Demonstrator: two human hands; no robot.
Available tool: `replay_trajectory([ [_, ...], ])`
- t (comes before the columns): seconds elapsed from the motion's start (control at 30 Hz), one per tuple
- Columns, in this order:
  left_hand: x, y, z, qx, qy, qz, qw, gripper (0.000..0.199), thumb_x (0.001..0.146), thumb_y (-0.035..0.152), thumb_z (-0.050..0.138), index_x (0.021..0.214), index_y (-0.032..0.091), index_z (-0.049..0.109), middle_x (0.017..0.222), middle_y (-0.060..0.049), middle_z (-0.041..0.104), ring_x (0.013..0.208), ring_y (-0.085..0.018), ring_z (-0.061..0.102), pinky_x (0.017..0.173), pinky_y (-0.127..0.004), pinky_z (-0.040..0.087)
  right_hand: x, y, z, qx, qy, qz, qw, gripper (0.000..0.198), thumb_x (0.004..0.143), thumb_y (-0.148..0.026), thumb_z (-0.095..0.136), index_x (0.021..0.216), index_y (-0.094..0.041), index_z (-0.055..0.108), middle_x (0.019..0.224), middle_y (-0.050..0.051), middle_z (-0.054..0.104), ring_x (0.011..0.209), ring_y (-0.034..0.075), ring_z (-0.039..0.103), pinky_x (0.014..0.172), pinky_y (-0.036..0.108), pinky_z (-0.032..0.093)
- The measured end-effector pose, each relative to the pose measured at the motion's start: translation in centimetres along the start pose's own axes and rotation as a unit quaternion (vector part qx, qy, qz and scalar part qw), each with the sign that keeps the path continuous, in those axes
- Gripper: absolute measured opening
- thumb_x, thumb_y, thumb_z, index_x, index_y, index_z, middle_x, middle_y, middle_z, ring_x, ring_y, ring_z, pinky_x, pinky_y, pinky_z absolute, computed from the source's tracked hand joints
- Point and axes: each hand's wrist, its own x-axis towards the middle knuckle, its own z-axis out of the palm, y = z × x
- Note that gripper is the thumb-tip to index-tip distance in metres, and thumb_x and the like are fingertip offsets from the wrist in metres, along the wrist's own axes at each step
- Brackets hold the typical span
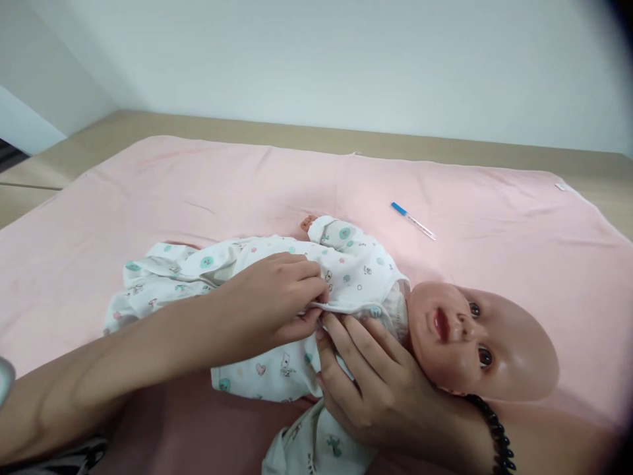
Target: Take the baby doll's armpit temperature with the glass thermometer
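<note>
Pink cloth (222, 185): spread over a wooden surface (257, 130), kinda wrinkled, with pretty much everything sitting on it.
Baby doll (469, 340): lying on its back across the cloth, bald head over to the right, legs off to the left.
Printed outfit (366, 274): white with little greenish pictures, worn by the doll, both hands right at its front edge around the chest.
Left hand (281, 290): reaching over the doll's tummy, thumb and index finger pinched together on that front edge.
Right hand (380, 382): just below the doll's chin, fingers bent and bunched close, tips up against the same edge, right beside the other hand's (honestly can't tell if they're clamped on the fabric or just resting there).
Black bracelet (496, 430): beaded, around the right wrist.
Far sleeve (341, 234): turned up at the cuff, tiny doll hand (307, 223) poking out.
More printed fabric (326, 442): down at the bottom, partly hidden by the right hand.
Blue-ended stick (415, 223): slim, looks like a thermometer, lying past the doll's shoulder, well apart from both hands.
Wall (346, 66): plain, pale, behind it all.
</note>
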Motion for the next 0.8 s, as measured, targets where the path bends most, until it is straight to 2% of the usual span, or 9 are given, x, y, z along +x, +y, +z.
replay_trajectory([
  [0.17,0.7,-2.3,-0.8,-0.121,-0.076,0.033,0.989,0.012,0.088,0.017,0.059,0.096,0.02,0.067,0.091,-0.002,0.065,0.083,-0.016,0.058,0.074,-0.027,0.046,0.1,-0.2,0.0,0.008,0.006,0.01,1.0,0.045,0.097,-0.034,0.056,0.13,-0.004,0.065,0.137,0.02,0.065,0.123,0.034,0.06,0.101,0.045,0.049],
  [0.43,1.5,-4.0,-0.2,-0.264,-0.084,0.021,0.961,0.013,0.086,0.016,0.061,0.096,0.018,0.07,0.087,-0.003,0.061,0.073,-0.011,0.055,0.063,-0.021,0.046,0.3,-0.5,0.3,0.018,0.003,0.036,0.999,0.047,0.098,-0.032,0.053,0.133,-0.002,0.061,0.138,0.022,0.063,0.121,0.034,0.061,0.101,0.047,0.047],
  [0.67,1.6,-4.5,-0.4,-0.284,-0.093,0.037,0.953,0.011,0.091,0.022,0.062,0.095,0.02,0.073,0.083,-0.003,0.062,0.075,-0.013,0.055,0.066,-0.023,0.047,0.1,-0.7,0.4,0.024,0.0,0.045,0.999,0.052,0.098,-0.033,0.054,0.138,-0.001,0.058,0.138,0.021,0.063,0.123,0.035,0.059,0.103,0.049,0.045],
  [0.8,1.7,-4.8,-0.3,-0.282,-0.101,0.043,0.953,0.01,0.091,0.027,0.064,0.091,0.02,0.072,0.078,-0.003,0.06,0.073,-0.014,0.053,0.066,-0.025,0.046,0.2,-0.8,0.3,0.016,0.001,0.077,0.997,0.061,0.098,-0.038,0.052,0.144,0.001,0.053,0.138,0.023,0.063,0.124,0.036,0.058,0.104,0.048,0.045],
])
